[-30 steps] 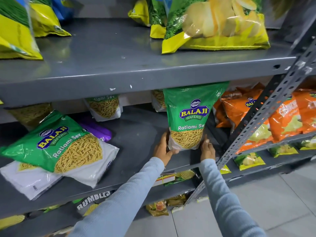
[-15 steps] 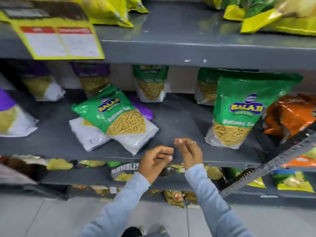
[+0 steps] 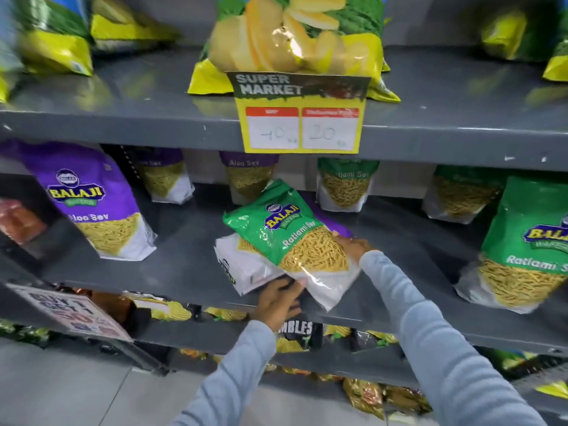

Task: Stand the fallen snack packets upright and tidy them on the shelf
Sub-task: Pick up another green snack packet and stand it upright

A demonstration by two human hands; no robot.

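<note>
A green Ratlami Sev packet (image 3: 290, 238) lies flat and tilted on the grey middle shelf (image 3: 184, 272), on top of a second fallen packet (image 3: 242, 265) whose white back faces up. A purple packet (image 3: 330, 221) peeks out from beneath them. My right hand (image 3: 353, 245) grips the green packet's right edge. My left hand (image 3: 279, 298) rests at the shelf's front edge, its fingers touching the packets' lower corner. An upright green Ratlami Sev packet (image 3: 525, 241) stands at the right.
A purple Aloo Sev packet (image 3: 95, 204) stands at the left, with more upright packets along the back. Chip bags (image 3: 295, 41) sit on the upper shelf behind a yellow price tag (image 3: 301, 118). Lower shelves hold more snacks; a promo sign (image 3: 70, 312) hangs at the left.
I let go of the upright green packet at the right. Both hands moved left to the fallen pile, and the right one took hold of the top green packet.
</note>
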